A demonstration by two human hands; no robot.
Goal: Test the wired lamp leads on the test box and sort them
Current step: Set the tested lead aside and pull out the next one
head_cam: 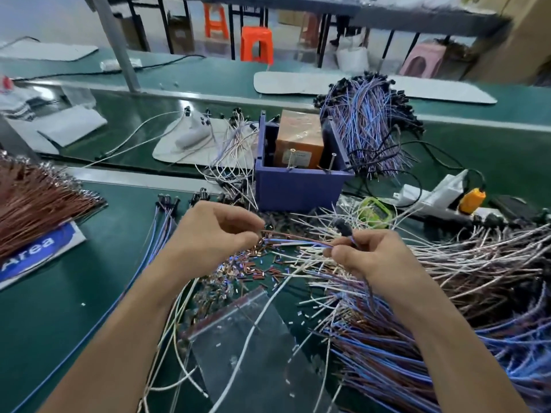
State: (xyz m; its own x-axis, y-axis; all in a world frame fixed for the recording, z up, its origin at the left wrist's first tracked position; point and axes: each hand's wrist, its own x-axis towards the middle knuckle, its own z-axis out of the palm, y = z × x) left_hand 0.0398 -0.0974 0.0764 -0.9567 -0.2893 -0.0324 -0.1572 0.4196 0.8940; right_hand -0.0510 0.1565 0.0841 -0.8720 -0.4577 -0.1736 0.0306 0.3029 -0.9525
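One brown-blue lead (298, 241), dark lamp end, pinched by left hand (216, 234), right hand (368, 257).

Green-topped workbench (44, 308); beyond it orange stools (257, 44), a pink stool (423, 62), dark table legs

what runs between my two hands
In the head view, a brown and blue wire pair spans from the left hand to the right hand, above loose cut bits.

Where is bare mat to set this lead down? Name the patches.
Bare green mat lies lower left, between the blue Area sign and the long blue wire. Crowded: wire offcuts before the blue bin; lead piles at right, under the right hand holding the lamp lead.
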